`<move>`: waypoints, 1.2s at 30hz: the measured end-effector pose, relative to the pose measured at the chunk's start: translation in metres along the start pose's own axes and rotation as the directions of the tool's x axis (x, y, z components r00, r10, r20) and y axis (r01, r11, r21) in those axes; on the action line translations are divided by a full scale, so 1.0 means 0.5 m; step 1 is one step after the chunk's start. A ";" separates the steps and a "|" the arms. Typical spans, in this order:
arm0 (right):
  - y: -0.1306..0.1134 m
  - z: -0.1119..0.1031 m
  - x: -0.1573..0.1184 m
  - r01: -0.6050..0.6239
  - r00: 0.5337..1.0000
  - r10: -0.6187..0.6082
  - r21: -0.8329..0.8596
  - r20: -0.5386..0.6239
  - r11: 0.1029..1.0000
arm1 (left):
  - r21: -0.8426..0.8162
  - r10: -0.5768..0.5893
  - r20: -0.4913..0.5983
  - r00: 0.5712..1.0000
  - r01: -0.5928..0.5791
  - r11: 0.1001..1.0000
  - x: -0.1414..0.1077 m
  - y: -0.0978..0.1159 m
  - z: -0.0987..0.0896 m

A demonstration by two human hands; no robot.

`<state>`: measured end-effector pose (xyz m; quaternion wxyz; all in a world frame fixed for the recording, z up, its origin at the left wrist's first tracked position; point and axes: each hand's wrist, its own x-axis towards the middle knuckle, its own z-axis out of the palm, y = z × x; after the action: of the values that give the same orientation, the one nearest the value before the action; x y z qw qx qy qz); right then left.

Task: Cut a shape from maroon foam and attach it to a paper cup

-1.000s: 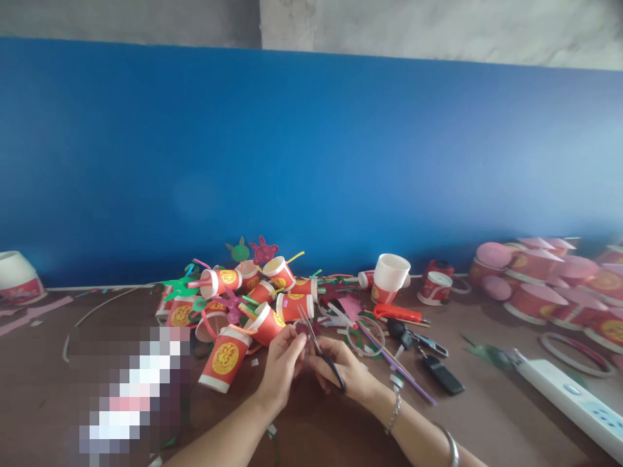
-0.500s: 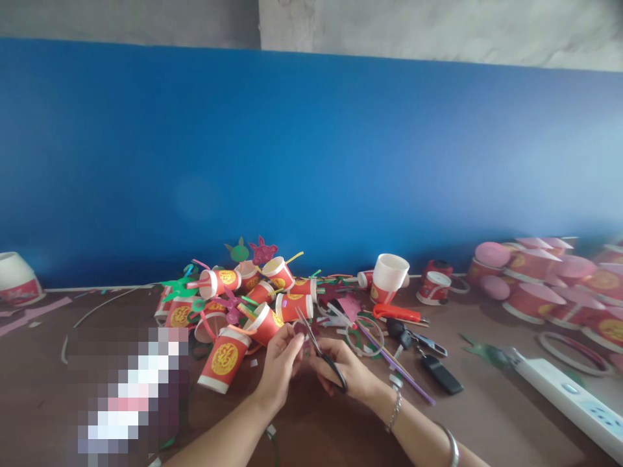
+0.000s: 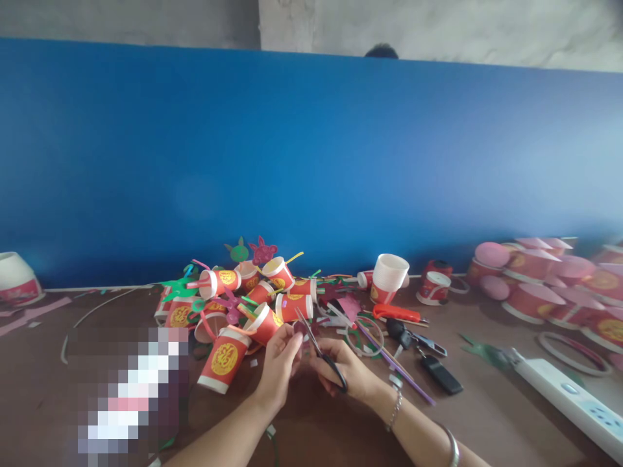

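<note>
My left hand (image 3: 282, 360) is closed in a pinch on a small dark pink piece (image 3: 300, 329), mostly hidden by the fingers. Black-handled scissors (image 3: 333, 371) are in my right hand (image 3: 344, 368), their blades slightly apart and pointing up and left beside the pink piece. Just beyond my left hand lies a heap of red paper cups with white rims; the nearest cup (image 3: 224, 360) leans by my left wrist. Pink and green cut-out shapes, such as a pink animal head (image 3: 263, 250), stand or lie among the cups.
Behind the brown table (image 3: 121, 314) rises a blue panel (image 3: 311, 155), with the top of a person's head (image 3: 382, 51) above it. Rightward are stacked white cups (image 3: 389, 277), an orange tool (image 3: 396, 314), keys (image 3: 398, 333), a power strip (image 3: 567, 395) and pink-topped cups (image 3: 533, 301).
The top of a person's head has appeared above the blue panel. Both hands and the scissors have hardly moved; the pink piece has shifted slightly at my left fingertips.
</note>
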<state>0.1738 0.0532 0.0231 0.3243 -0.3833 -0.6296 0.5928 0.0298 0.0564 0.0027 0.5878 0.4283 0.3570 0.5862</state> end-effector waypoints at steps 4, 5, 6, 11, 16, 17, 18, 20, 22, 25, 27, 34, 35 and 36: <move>-0.001 0.000 0.000 -0.005 1.000 0.005 -0.003 -0.002 1.000 | -0.001 -0.003 -0.001 1.000 0.003 1.000 0.000 0.001 0.001; -0.001 0.000 0.000 -0.005 1.000 0.005 -0.001 0.000 1.000 | 0.000 -0.004 -0.002 1.000 0.004 1.000 0.000 0.002 0.002; 0.001 -0.001 0.000 -0.004 1.000 0.004 0.001 0.003 1.000 | 0.001 -0.006 -0.004 1.000 0.006 1.000 0.000 0.002 0.002; 0.007 -0.004 0.002 0.009 1.000 -0.009 -0.004 0.011 1.000 | 0.014 -0.010 -0.018 1.000 0.011 1.000 -0.001 0.005 0.002; 0.010 -0.007 0.002 0.011 1.000 -0.011 -0.019 0.020 1.000 | 0.022 -0.014 -0.025 1.000 0.014 1.000 -0.001 0.006 0.002; 0.011 -0.008 0.002 0.014 1.000 -0.014 -0.023 0.023 1.000 | 0.024 -0.014 -0.027 1.000 0.015 1.000 -0.002 0.006 0.002; 0.012 -0.009 0.001 0.017 1.000 -0.016 -0.028 0.027 0.999 | 0.026 -0.014 -0.030 0.999 0.014 1.000 -0.002 0.006 0.002; 0.013 -0.010 0.001 0.015 0.999 -0.014 -0.037 0.029 0.999 | 0.025 -0.010 -0.036 0.999 0.011 1.000 -0.002 0.006 0.002; 0.013 -0.011 0.002 0.009 1.000 -0.007 -0.041 0.029 0.999 | 0.021 -0.010 -0.039 0.999 0.011 1.000 -0.003 0.006 0.002; 0.009 -0.009 0.003 -0.001 1.000 0.001 -0.016 0.000 1.000 | 0.025 0.000 -0.024 1.000 0.000 1.000 -0.003 0.007 0.002; 0.004 -0.008 0.005 0.001 0.998 0.001 0.018 -0.070 1.000 | 0.037 -0.003 0.009 1.000 0.002 0.999 -0.003 0.008 0.002; 0.000 -0.012 0.007 0.066 0.973 -0.035 0.133 -0.226 0.989 | 0.112 -0.127 0.194 0.973 0.107 0.988 -0.009 0.017 0.016; 0.000 -0.012 0.007 0.073 0.971 -0.039 0.141 -0.236 0.987 | 0.110 -0.130 0.199 0.971 0.110 0.988 -0.010 0.018 0.019; 0.000 -0.011 0.008 0.083 0.968 -0.045 0.147 -0.247 0.986 | 0.108 -0.134 0.200 0.971 0.113 0.988 -0.011 0.020 0.022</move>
<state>0.1768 0.0593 0.0233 0.4467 -0.4059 -0.5490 0.5781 0.0360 0.0494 0.0155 0.6358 0.4917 0.3477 0.4828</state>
